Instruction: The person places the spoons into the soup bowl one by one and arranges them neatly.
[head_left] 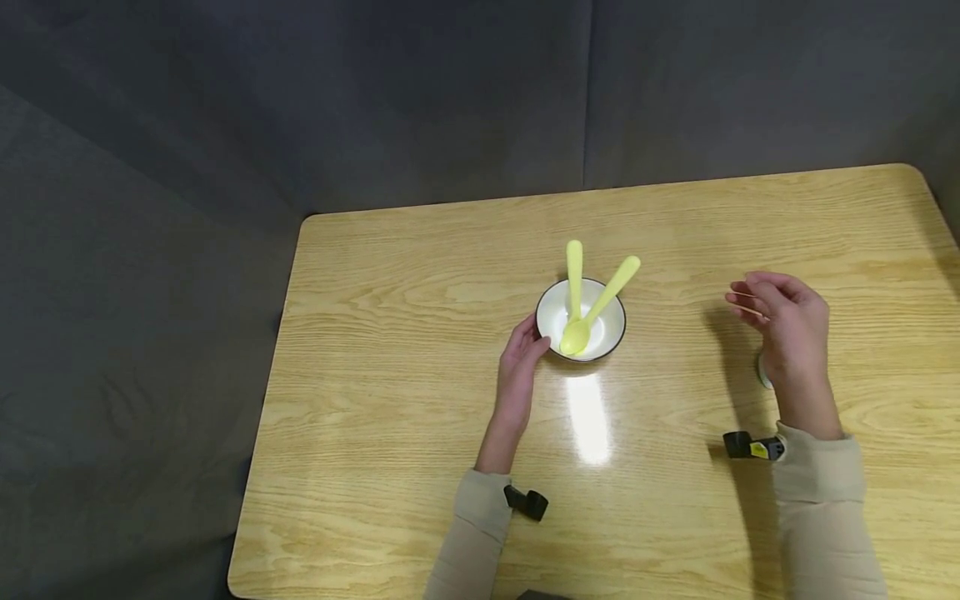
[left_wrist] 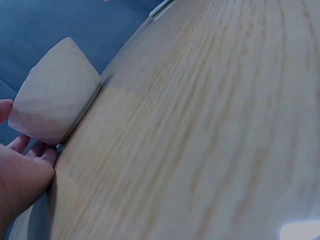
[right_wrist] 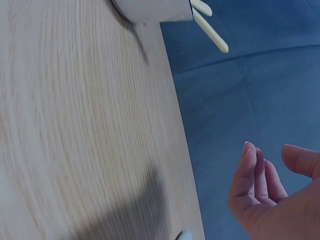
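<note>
A white bowl (head_left: 553,315) with a dark rim stands at mid-table. Two pale yellow spoons lean in it; the left spoon (head_left: 575,271) points away and the right spoon (head_left: 617,279) slants to the right, their handles sticking out past the far rim. My left hand (head_left: 517,367) grips the bowl's near left side, thumb at the rim; the left wrist view shows its fingers low against the outer wall. Well to the right, my right hand (head_left: 797,333) hovers above the table, fingers loosely bent, thumb apart from them in the right wrist view, and nothing between them.
Partly hidden under the right hand lies a small white and green object (head_left: 764,371) on the wooden table (head_left: 375,375). Dark grey curtains (head_left: 450,100) hang behind the table and along its left side. Each wrist wears a small black camera.
</note>
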